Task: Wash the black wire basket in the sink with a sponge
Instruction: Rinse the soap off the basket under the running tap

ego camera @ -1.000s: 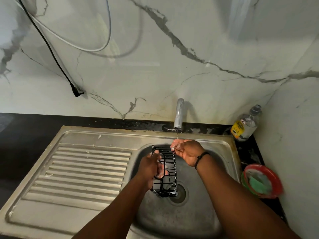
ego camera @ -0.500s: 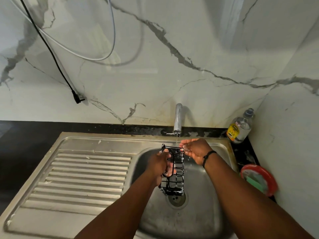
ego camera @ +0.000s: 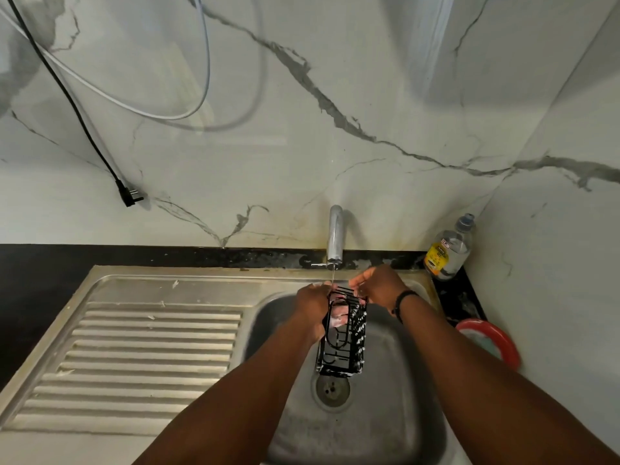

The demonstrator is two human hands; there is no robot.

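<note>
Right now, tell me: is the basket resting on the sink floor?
No, the left hand holds the basket above the drain.

Single head-worn view, looking forward and down, close over sink [ego camera: 416, 380]

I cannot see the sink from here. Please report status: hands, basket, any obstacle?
Left hand grips black wire basket, held over sink. Right hand at basket's top, grip unclear. Thin stream from tap. Nothing in the way.
</note>
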